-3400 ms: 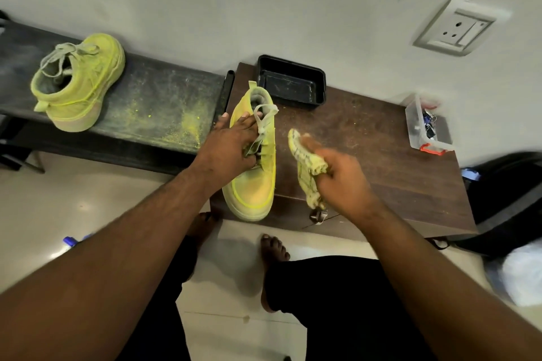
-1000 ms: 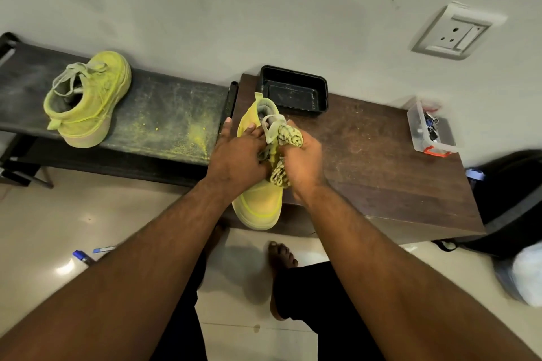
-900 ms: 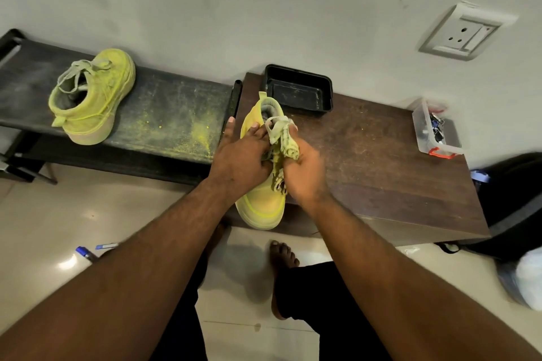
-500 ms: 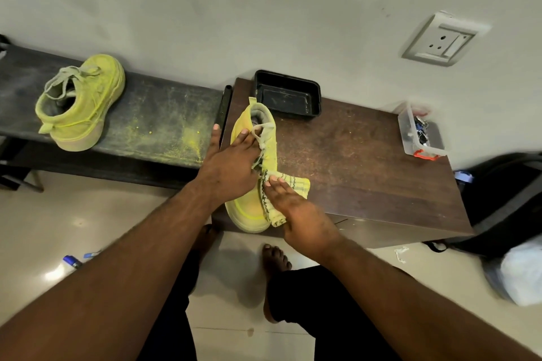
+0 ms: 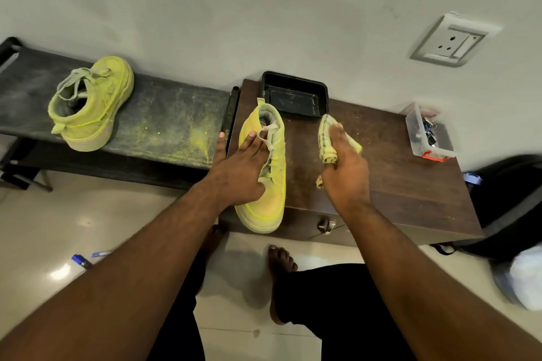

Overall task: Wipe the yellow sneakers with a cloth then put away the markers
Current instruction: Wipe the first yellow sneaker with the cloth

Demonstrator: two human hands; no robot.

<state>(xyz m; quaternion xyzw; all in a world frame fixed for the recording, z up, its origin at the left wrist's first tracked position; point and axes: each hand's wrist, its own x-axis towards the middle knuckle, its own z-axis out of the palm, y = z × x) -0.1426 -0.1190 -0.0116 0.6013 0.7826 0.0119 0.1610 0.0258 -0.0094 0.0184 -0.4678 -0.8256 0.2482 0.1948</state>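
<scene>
The left hand (image 5: pixel 239 174) presses flat on the yellow sneaker (image 5: pixel 265 167), the right hand (image 5: pixel 344 170) clutches the cloth (image 5: pixel 327 138), and behind them sit a black tray (image 5: pixel 294 95) and a clear box (image 5: pixel 426 133) of binder clips (image 5: pixel 428 130).

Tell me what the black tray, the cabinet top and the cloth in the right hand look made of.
Black rectangular tray: likely plastic, thin moulded rim, slight sheen. Brown cabinet top: wood or wood-look laminate, grain streaks, matte. Yellow cloth: soft woven fabric, bunched in folds, stained dark.
</scene>
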